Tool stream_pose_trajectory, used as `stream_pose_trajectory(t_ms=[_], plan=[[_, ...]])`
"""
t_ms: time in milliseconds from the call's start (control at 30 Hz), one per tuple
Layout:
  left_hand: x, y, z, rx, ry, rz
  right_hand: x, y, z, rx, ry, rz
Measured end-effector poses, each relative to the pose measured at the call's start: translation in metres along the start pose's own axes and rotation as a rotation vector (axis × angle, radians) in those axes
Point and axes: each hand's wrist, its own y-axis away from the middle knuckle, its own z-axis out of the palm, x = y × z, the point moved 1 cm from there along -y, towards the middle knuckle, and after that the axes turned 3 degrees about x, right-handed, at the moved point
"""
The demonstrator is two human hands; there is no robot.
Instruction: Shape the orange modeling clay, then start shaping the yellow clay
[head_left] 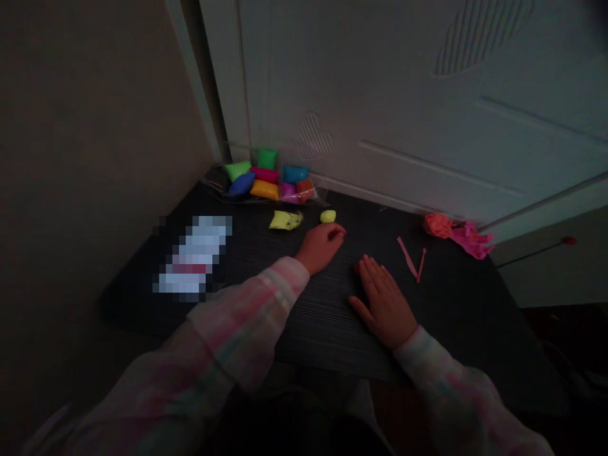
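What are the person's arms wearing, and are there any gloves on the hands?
No gloves: the left hand and the right hand are bare. The left sleeve and right sleeve are long, pale, with soft bands of pink and blue-green. It's too dim to tell the fabric.

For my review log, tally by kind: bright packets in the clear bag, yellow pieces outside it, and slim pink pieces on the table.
Bright packets (light green, deep green, red, dark blue, light blue, yellow-orange, purple, orange-brown) in the clear bag: 8
Yellow pieces (flat packet, rounded lump): 2
Slim pink pieces: 2
Total: 12
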Motion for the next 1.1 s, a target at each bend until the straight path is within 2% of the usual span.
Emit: stream_pose_trajectory(t_ms=[133, 267, 333, 433, 500, 733, 967, 1100], plan=[[0.000, 0.000, 0.000, 0.000, 0.007, -0.005, 0.008, -0.002, -0.005, 0.061, -0.108, 0.043], [0.000, -0.001, -0.001, 0.068, 0.061, -0.013, 0.024, -0.042, -0.008, 0.287, -0.221, 0.224], [-0.001, -0.002, -0.002, 0.131, 0.105, -0.009, 0.029, -0.066, -0.004, 0.311, -0.238, 0.280], [-0.002, -0.003, -0.003, 0.210, 0.144, 0.000, 0.025, -0.091, 0.005, 0.219, -0.190, 0.253], [-0.003, -0.004, -0.004, 0.242, 0.155, 0.005, 0.021, -0.094, 0.009, 0.162, -0.134, 0.229], [-0.009, -0.006, -0.002, 0.273, 0.180, 0.027, 0.013, -0.057, 0.004, -0.024, -0.039, 0.142], [-0.007, -0.006, -0.003, 0.278, 0.194, 0.018, 0.010, -0.078, 0.002, -0.181, -0.032, 0.250], [-0.006, -0.006, -0.004, 0.291, 0.215, 0.004, 0.009, -0.058, -0.002, -0.197, 0.011, 0.206]])
